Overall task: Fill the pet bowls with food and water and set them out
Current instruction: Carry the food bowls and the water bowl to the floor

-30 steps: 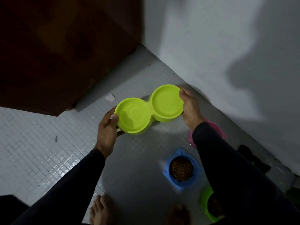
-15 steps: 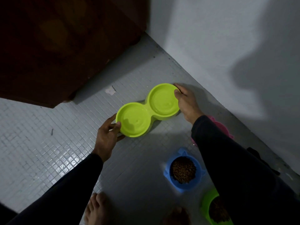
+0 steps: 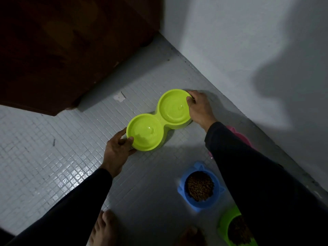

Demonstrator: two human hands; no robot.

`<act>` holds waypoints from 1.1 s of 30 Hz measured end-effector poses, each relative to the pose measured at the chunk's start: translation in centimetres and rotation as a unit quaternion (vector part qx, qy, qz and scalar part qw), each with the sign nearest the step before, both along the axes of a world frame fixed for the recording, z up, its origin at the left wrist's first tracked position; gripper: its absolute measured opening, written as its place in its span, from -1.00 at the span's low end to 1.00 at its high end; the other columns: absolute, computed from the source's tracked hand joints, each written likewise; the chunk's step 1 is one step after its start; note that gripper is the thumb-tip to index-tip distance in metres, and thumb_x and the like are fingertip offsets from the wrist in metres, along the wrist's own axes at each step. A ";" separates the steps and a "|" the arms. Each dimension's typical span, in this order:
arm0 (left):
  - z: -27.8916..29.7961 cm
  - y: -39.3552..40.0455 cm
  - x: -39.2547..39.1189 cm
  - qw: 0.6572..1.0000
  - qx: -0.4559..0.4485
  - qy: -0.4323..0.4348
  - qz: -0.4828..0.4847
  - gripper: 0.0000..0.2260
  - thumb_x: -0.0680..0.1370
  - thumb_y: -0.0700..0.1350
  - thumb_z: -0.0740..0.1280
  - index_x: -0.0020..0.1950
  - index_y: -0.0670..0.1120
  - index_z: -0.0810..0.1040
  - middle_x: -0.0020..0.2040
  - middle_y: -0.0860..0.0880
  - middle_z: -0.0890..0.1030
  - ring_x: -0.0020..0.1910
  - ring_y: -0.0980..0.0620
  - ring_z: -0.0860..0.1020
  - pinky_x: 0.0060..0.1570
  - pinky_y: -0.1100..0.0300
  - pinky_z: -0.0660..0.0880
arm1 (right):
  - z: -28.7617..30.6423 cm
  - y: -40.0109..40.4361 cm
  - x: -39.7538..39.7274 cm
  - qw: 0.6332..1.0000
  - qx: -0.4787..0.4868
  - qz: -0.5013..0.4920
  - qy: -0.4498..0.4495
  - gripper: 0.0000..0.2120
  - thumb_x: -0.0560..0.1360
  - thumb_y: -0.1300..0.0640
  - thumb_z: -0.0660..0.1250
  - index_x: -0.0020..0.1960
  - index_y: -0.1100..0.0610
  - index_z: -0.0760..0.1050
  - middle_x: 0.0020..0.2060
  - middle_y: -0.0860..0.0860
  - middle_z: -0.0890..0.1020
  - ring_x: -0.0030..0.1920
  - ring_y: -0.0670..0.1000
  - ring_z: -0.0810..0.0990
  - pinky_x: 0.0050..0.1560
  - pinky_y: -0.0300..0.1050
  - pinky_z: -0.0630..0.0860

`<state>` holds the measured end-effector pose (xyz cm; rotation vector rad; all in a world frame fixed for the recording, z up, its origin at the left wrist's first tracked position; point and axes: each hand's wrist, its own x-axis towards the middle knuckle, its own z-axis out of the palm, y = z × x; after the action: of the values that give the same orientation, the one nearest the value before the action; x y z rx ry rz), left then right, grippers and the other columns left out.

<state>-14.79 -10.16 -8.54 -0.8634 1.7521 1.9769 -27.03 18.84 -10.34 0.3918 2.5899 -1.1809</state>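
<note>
My left hand (image 3: 118,150) and right hand (image 3: 199,108) grip opposite ends of the lime double bowl (image 3: 158,119), thumbs over its rim, low on the tiled floor (image 3: 53,166) near the wall (image 3: 248,50).

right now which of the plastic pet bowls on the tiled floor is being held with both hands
The yellow-green double bowl: the left hand and right hand grip its opposite ends. The blue kibble-filled bowl sits untouched.

The person's dark right sleeve (image 3: 257,174) covers most of a pink plastic bowl (image 3: 243,137) by the wall, so its contents cannot be told. A lime-green round bowl of brown kibble (image 3: 229,226) is half hidden by that sleeve and cut off by the bottom edge, as are two bare feet (image 3: 103,228).
</note>
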 end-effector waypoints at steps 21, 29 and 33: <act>-0.7 0.4 0.1 0.999 -0.048 -0.022 -0.003 -0.65 0.64 -0.33 0.34 0.41 -0.10 0.52 0.12 -0.15 0.61 0.01 -0.12 0.65 -0.21 0.20 0.66 | 0.2 0.2 0.8 0.999 0.015 0.029 0.038 -0.65 0.64 0.22 0.25 0.40 0.13 0.53 0.30 0.08 0.62 0.31 0.11 0.55 0.36 -0.02 0.43; 0.2 0.8 -0.7 0.982 -0.164 -0.040 -0.082 -0.60 0.62 -0.21 0.40 0.45 -0.11 0.45 0.15 -0.16 0.60 0.03 -0.10 0.54 -0.11 0.17 0.48 | 1.4 0.0 1.3 0.999 0.019 0.034 -0.006 -0.57 0.67 0.09 0.27 0.51 0.15 0.40 0.41 0.12 0.52 0.40 0.12 0.46 0.36 -0.13 0.32; 1.6 0.9 -1.4 0.958 -0.236 -0.062 -0.151 -0.44 0.63 -0.11 0.41 0.59 -0.14 0.30 0.24 -0.15 0.51 0.15 -0.07 0.52 0.01 0.15 0.49 | 2.4 0.6 2.4 0.999 0.018 0.028 -0.032 -0.40 0.57 -0.09 0.40 0.49 0.21 0.39 0.33 0.18 0.56 0.33 0.18 0.52 0.32 -0.01 0.43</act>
<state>-16.23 -9.25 -6.94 -0.7780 2.1669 1.3043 -24.59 19.44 -7.92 0.3557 2.5522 -1.0869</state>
